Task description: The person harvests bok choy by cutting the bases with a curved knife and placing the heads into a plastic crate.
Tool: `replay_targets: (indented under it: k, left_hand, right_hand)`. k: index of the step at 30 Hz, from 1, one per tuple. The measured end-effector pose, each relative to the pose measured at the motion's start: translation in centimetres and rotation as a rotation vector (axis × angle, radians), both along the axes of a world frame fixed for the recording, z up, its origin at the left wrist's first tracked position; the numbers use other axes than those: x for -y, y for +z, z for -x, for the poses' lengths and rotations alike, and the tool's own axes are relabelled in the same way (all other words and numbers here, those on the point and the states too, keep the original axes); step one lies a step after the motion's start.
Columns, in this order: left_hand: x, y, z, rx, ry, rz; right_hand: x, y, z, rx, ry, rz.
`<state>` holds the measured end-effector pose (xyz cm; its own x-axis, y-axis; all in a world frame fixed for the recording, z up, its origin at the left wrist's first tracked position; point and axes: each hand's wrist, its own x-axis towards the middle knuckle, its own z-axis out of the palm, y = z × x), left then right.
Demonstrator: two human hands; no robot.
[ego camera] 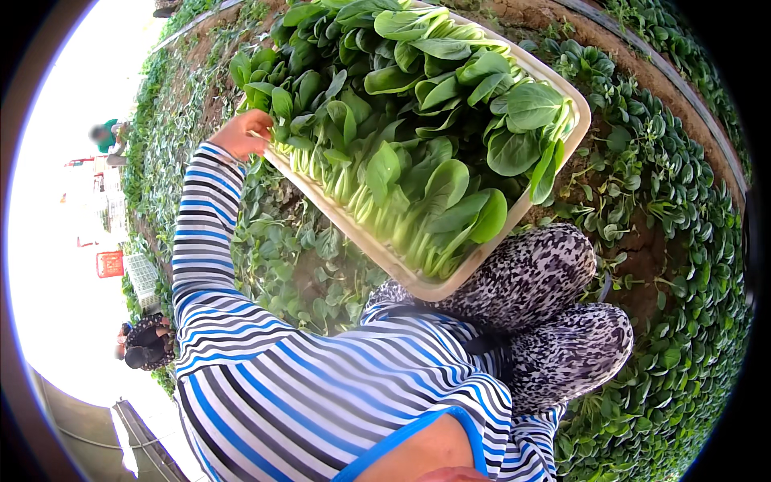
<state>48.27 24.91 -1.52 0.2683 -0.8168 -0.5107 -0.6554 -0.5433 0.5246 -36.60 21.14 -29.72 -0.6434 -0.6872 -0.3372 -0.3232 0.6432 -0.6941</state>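
A pale plastic crate (361, 241) stands tilted before me, its near corner against my patterned trousers. Green leafy vegetables (385, 90), which look like bok choy, fill it in packed rows. Their pale stems line the rim, and the leaves lean toward the middle. At the crate's left corner, my left hand (244, 134) has its fingers curled over the rim, close to the stems. Leaves partly cover the fingertips. My right hand is out of view; only its striped sleeve (533, 449) shows past my bent knees.
Leafy plants (680, 361) grow densely on my right. Trampled leaves and soil (319, 271) lie left of the crate. A pale border strip (662, 60) curves along the bed. Farther left are a red crate (109, 264), a white crate (142, 280) and two other people (147, 346).
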Motion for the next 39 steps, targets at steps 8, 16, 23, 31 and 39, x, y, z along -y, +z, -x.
replay_targets:
  k: [8, 16, 23, 31, 39]
  left_hand:
    - [0.8, -3.8, 3.0, 0.279, 0.049, 0.040]
    - [2.3, -9.7, 2.3, 0.591, -0.112, -0.221]
    - [-1.7, -7.0, -0.3, 0.397, 0.034, 0.017]
    - [4.0, -0.9, 12.8, 0.429, -0.020, 0.592]
    - [5.1, -4.8, 5.6, 0.415, 0.089, 0.580]
  right_hand:
    - [-0.5, 0.1, 0.7, -0.009, -0.012, -0.001]
    - [0.1, 0.3, -0.4, -0.003, 0.005, 0.001]
    - [0.2, 0.0, -0.2, 0.009, 0.002, 0.010]
    - [-1.3, 1.1, 1.0, -0.015, -0.048, 0.023]
    - [-3.0, 2.9, 1.6, 0.037, -0.107, 0.289]
